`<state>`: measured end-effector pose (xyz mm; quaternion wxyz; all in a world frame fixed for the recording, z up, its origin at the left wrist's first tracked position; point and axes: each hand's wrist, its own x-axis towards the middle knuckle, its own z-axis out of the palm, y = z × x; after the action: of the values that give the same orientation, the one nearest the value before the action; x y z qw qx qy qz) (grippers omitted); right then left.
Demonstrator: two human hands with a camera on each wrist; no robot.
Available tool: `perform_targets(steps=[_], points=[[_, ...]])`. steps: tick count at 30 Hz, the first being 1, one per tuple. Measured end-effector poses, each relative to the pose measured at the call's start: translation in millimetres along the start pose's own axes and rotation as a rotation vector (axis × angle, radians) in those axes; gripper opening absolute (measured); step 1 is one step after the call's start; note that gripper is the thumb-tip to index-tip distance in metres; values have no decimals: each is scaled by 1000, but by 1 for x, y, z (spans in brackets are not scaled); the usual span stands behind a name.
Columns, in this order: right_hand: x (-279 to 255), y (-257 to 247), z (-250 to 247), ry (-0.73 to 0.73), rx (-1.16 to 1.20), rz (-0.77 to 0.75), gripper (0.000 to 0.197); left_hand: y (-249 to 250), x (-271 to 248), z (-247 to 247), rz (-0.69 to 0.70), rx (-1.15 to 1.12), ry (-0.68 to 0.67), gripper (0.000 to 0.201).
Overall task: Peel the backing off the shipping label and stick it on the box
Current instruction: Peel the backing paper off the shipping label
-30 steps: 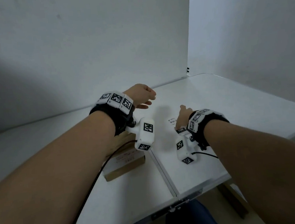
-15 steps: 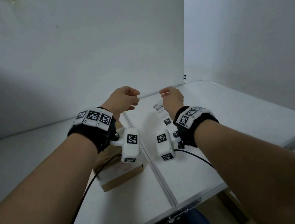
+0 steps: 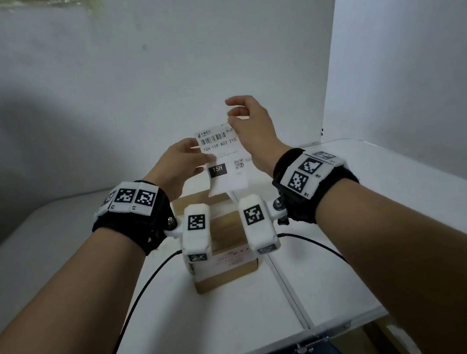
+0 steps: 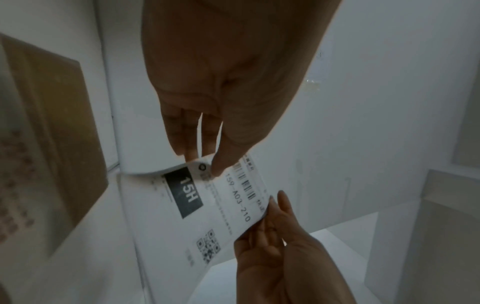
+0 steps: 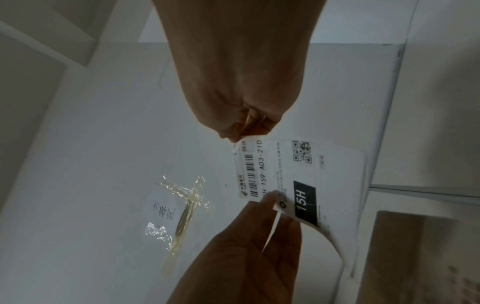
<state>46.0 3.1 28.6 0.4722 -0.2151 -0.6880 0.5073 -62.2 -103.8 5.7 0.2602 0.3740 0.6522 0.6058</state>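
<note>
The left hand point(image 3: 179, 164) pinches the left edge of the white rectangular paper shipping label point(image 3: 223, 161), held in the air above the brown cardboard box point(image 3: 225, 233) on the white table point(image 3: 333, 286), while the right hand point(image 3: 253, 127) pinches its top right corner.

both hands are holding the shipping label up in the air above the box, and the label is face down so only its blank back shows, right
Not quite. Both the left hand and the right hand do hold the shipping label up above the box, but its printed face shows, not its blank back: the head view shows the barcode, "15H-159 A03 210" and a QR code.
</note>
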Motion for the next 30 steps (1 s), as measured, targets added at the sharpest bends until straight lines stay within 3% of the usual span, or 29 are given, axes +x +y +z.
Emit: perform_targets(steps=[2,5,12,20,30], points=[[-2,1,5,2,-13,-1,30,-4,-6,-12,6,-40,8,10],[-8,9,14,12,-37,25,29,-10,-15,-23,28,-64,32,17],[-29,17,38,-85,-14,240,28,-26,-31,-22,44,-112,105,4],[-40,33,42,-134,-111,172,24,-33,-37,-33,39,-144,185,8],[-42,35,38,-207,-252,64,29,-34,-40,-44,0,-112,145,8]])
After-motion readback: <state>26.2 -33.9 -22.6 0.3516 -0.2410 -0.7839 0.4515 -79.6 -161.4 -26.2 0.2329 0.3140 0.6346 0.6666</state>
